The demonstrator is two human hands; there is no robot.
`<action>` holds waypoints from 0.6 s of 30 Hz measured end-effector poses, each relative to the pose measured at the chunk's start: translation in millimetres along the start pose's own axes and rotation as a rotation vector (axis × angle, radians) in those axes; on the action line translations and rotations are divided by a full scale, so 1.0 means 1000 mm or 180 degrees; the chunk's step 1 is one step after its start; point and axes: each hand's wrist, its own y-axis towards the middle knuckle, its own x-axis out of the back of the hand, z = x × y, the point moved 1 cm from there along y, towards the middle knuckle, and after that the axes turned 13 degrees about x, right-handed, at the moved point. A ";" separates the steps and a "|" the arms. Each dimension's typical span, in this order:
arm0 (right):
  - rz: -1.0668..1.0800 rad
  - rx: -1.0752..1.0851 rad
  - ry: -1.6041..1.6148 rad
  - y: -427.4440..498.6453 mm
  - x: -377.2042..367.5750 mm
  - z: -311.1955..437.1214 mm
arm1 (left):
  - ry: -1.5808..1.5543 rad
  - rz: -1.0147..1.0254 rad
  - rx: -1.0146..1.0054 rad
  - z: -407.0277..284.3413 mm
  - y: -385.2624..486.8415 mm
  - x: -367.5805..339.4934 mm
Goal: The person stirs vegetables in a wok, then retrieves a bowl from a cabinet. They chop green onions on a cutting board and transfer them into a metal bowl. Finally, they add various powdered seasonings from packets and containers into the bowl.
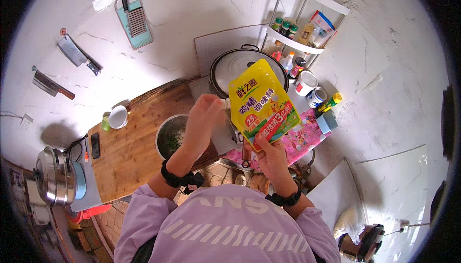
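My right hand [272, 156] grips the lower edge of a yellow seasoning pouch [264, 102], which bears printed writing and a chicken picture. The pouch is tilted, with its white spout [225, 103] pointing left. Fingers of my left hand [204, 120] are closed around the cap end of that spout, hiding most of it. Partly behind my left wrist, a metal bowl [161, 138] stands on the wooden cutting board [133, 155]. Chopped greens [174, 142] and something white lie in the bowl.
A large lidded pan [230, 68] stands behind the pouch. Jars [306, 83] and a corner rack [297, 43] of bottles are at right. A white cup [118, 116] and a phone [95, 145] rest leftward, near a steel steamer [54, 176]. Cleavers [74, 51] hang on the wall.
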 end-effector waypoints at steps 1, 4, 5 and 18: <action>0.0105 0.0106 0.0119 0.001 0.002 0.002 | 0.0199 -0.0029 -0.0078 0.001 0.002 -0.002; -0.0139 -0.0076 0.0146 0.003 0.012 0.008 | 0.0603 -0.0075 -0.0301 0.004 0.005 -0.010; -0.0188 -0.0115 0.0014 0.004 0.015 0.010 | 0.0604 -0.0040 -0.0361 0.006 0.007 -0.015; 0.0985 0.0279 -0.2446 0.069 0.088 0.110 | 0.1977 0.0587 0.0142 0.000 0.055 -0.045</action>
